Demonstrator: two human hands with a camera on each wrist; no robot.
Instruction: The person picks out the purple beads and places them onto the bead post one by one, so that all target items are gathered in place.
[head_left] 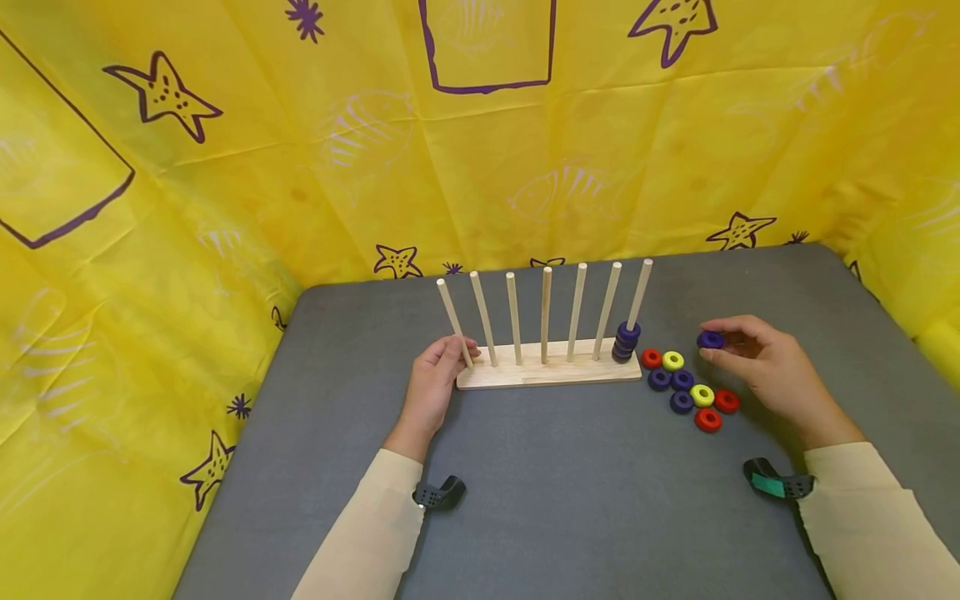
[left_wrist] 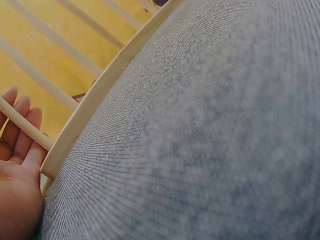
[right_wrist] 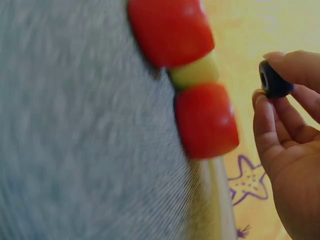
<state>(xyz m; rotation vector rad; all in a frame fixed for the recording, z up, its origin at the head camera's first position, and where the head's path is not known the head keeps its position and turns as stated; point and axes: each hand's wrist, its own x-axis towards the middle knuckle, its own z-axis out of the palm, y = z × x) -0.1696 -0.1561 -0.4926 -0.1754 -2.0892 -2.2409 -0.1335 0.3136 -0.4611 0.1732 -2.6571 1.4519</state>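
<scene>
A wooden peg stand [head_left: 551,367] with a row of upright pegs stands on the table. My left hand [head_left: 438,367] holds its left end, fingers around the leftmost peg; in the left wrist view the fingers [left_wrist: 22,130] lie behind that peg. Several dark blue rings [head_left: 626,340] are stacked on the rightmost peg. To the right of the stand, my right hand [head_left: 772,367] pinches one dark blue ring [right_wrist: 275,82] between thumb and fingers, above the table. Loose rings lie between that hand and the stand: red [head_left: 708,419], yellow [head_left: 702,395] and dark blue [head_left: 682,380].
The grey table [head_left: 555,492] extends in front of the stand. A yellow cloth [head_left: 480,167] with starfish and fish drawings hangs behind it and at the sides. Dark straps [head_left: 780,482] sit at both wrists.
</scene>
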